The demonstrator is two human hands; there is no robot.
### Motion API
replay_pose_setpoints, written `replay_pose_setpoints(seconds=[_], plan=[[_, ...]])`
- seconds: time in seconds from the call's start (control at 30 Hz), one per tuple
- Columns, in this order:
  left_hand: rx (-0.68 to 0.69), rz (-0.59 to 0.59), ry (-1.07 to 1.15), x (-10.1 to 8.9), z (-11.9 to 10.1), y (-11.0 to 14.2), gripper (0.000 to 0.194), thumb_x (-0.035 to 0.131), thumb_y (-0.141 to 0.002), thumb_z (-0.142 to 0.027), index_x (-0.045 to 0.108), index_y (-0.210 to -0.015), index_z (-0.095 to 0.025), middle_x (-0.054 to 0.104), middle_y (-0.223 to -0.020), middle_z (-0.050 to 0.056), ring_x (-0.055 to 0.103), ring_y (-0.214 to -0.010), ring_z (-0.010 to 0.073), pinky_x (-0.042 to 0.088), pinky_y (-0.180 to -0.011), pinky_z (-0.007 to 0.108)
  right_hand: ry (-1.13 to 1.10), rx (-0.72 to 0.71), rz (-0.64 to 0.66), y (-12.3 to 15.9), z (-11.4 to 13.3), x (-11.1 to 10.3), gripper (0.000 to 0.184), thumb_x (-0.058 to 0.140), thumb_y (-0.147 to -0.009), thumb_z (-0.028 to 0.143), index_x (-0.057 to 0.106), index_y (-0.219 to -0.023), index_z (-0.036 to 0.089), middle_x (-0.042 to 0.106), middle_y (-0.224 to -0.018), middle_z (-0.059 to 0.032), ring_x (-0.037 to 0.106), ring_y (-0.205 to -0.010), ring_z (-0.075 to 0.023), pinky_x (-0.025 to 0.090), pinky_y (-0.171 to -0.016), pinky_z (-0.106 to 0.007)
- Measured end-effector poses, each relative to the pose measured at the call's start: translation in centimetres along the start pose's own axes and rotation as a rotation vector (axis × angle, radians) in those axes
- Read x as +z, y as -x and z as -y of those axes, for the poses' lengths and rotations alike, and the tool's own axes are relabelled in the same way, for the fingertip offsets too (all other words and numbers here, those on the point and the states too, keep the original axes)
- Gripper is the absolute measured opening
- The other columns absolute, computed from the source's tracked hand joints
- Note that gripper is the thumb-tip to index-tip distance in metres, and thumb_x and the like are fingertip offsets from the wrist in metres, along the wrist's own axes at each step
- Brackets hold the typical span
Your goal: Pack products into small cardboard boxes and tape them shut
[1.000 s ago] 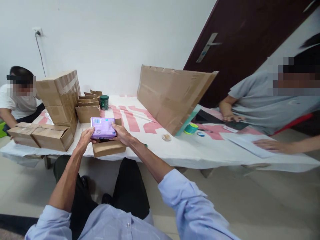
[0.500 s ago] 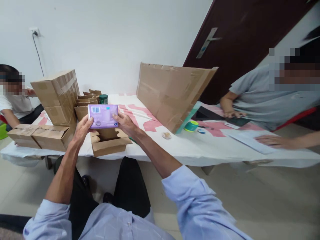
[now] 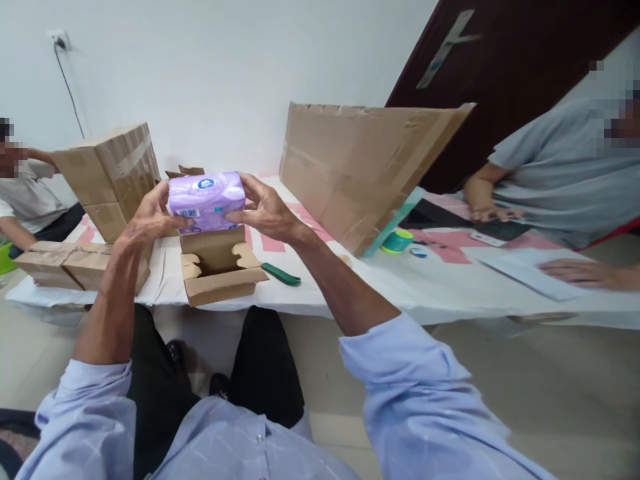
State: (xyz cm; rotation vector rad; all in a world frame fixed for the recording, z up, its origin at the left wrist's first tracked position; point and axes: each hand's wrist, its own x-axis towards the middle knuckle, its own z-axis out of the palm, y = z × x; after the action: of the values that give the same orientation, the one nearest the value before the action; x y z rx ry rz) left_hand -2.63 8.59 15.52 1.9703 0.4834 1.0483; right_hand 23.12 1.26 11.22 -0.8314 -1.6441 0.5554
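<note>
Carton [image 3: 220, 291], open, at the near edge of the table [image 3: 430, 283]. Green tool [image 3: 283, 274], lying just right of it. Purple pack [image 3: 207, 200], raised by the carton's back flap; left hand [image 3: 153, 217] gripping one end, right hand [image 3: 267, 210] the other. Beyond: stacked boxes [image 3: 107, 170], left; cardboard panel [image 3: 365, 167], right.

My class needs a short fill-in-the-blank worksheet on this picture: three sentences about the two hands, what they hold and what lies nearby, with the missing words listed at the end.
1. The left hand and right hand both hold a pack whose main colour is ____.
2. The small cardboard box nearest the hands is ____, not closed.
3. The curved green object lies on the person's ____-hand side of that box.

Missing words: purple; open; right
</note>
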Motion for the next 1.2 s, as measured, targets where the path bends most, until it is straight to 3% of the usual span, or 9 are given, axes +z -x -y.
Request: replay_pose_setpoints(seconds=[0.23, 0.5, 0.63, 0.73, 0.8, 0.93, 1.03, 1.13, 1.2], plan=[[0.154, 0.114, -0.112, -0.5, -0.4, -1.6, 0.078, 0.103, -0.059, -0.04, 0.066, -0.125, -0.021, 0.072, -0.122, 0.006, 0.071, -0.122, 0.0321, 0.059, -0.104, 0.046, 0.163, -0.043, -0.134, -0.2, -0.8, -0.1, 0.076, 0.091, -0.079, 0.056, 0.059, -0.143, 0.03, 0.064, -0.146, -0.0098, 0.058, -0.141, -0.036, 0.056, -0.11, -0.056], [0.169, -0.04, -0.235, -0.3, 1.7, -1.6, 0.061, 0.099, -0.068, -0.036, 0.067, -0.118, -0.021, 0.068, -0.111, 0.006, 0.065, -0.125, 0.0362, 0.058, -0.097, 0.044, 0.141, -0.024, -0.108, 0.2, -1.7, -0.4, 0.085, 0.092, -0.077, 0.052, 0.056, -0.152, 0.03, 0.058, -0.156, -0.0097, 0.057, -0.14, -0.0361, 0.059, -0.11, -0.054], [0.232, -0.087, -0.339, 0.2, 2.3, -1.6, 0.06, 0.096, -0.072, -0.041, 0.067, -0.12, -0.019, 0.068, -0.117, 0.008, 0.064, -0.124, 0.035, 0.056, -0.098, 0.042, -0.004, 0.062, 0.01, 0.2, -2.3, -0.9, 0.089, 0.085, -0.081, 0.067, 0.052, -0.155, 0.03, 0.059, -0.155, -0.0119, 0.062, -0.138, -0.0345, 0.062, -0.107, -0.054], [0.284, -0.113, -0.42, 0.1, 3.3, -2.1, 0.062, 0.095, -0.072, -0.044, 0.067, -0.122, -0.02, 0.068, -0.123, 0.009, 0.064, -0.123, 0.0336, 0.055, -0.102, 0.043, -0.043, 0.187, -0.02, 0.1, -4.0, -1.1, 0.08, 0.067, -0.092, 0.077, 0.052, -0.155, 0.03, 0.064, -0.149, -0.013, 0.068, -0.131, -0.0325, 0.065, -0.101, -0.055], [0.304, -0.145, -0.476, -0.5, 4.7, -2.7, 0.062, 0.095, -0.072, -0.044, 0.067, -0.122, -0.021, 0.067, -0.125, 0.01, 0.063, -0.124, 0.0339, 0.052, -0.106, 0.045, 0.015, 0.253, -0.093, 0.2, -5.9, -1.2, 0.079, 0.066, -0.094, 0.075, 0.053, -0.154, 0.026, 0.065, -0.148, -0.0158, 0.068, -0.13, -0.0327, 0.063, -0.104, -0.056], [0.269, -0.231, -0.579, -3.0, 9.6, -3.8, 0.057, 0.095, -0.07, -0.037, 0.067, -0.118, -0.022, 0.067, -0.123, 0.01, 0.06, -0.123, 0.0337, 0.048, -0.112, 0.047, 0.23, 0.388, -0.212, 1.6, -10.0, -1.2, 0.088, 0.085, -0.081, 0.061, 0.056, -0.15, 0.016, 0.056, -0.159, -0.025, 0.059, -0.143, -0.038, 0.055, -0.114, -0.056], [0.173, -0.274, -0.625, -4.8, 13.9, -3.5, 0.053, 0.091, -0.067, -0.028, 0.066, -0.113, -0.021, 0.068, -0.117, 0.01, 0.06, -0.118, 0.0328, 0.048, -0.11, 0.045, 0.272, 0.561, -0.204, 3.4, -12.2, -1.1, 0.08, 0.09, -0.074, 0.05, 0.064, -0.139, 0.011, 0.063, -0.149, -0.0284, 0.066, -0.132, -0.0399, 0.058, -0.107, -0.054], [0.042, -0.283, -0.704, -5.4, 17.7, -2.5, 0.049, 0.083, -0.068, -0.019, 0.064, -0.114, -0.02, 0.066, -0.116, 0.01, 0.06, -0.116, 0.0316, 0.049, -0.109, 0.045, 0.125, 0.567, -0.069, 5.0, -13.4, -0.8, 0.051, 0.087, -0.073, 0.045, 0.074, -0.11, 0.013, 0.079, -0.118, -0.0194, 0.074, -0.105, -0.0331, 0.062, -0.09, -0.043], [-0.031, -0.277, -0.768, -5.1, 19.8, -1.7, 0.05, 0.077, -0.069, -0.012, 0.063, -0.116, -0.02, 0.065, -0.121, 0.011, 0.06, -0.119, 0.0316, 0.049, -0.111, 0.045, 0.035, 0.521, -0.009, 5.8, -14.0, -0.5, 0.034, 0.082, -0.074, 0.043, 0.074, -0.092, 0.015, 0.081, -0.097, -0.0108, 0.074, -0.09, -0.0269, 0.06, -0.078, -0.035]])
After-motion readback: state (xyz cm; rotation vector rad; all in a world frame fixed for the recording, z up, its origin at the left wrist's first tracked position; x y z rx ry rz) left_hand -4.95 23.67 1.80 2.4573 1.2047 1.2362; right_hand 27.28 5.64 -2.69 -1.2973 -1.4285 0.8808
